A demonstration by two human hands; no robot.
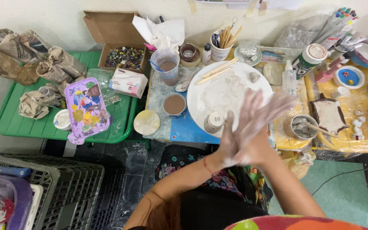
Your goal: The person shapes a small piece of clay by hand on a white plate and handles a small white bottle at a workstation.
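Blue-topped table [184, 127] with white round board [218, 91], brown-filled cup [174, 104].

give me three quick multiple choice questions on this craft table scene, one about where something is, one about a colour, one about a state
1. Where does the paint palette lie?
A. on the green table
B. on the big white plate
C. in the black crate

2. What colour is the palette's tray?
A. red
B. purple
C. black

3. How are the left hand and right hand?
A. far apart, one on each table
B. pressed palm to palm, coated in white
C. holding the wooden sticks

Answers:
1 A: it rests on the green table, left of the blue one.
2 B: its rim and handle are purple under the paint blobs.
3 B: both hands meet over the edge of the white plate, pale with residue; the wooden sticks lie untouched.
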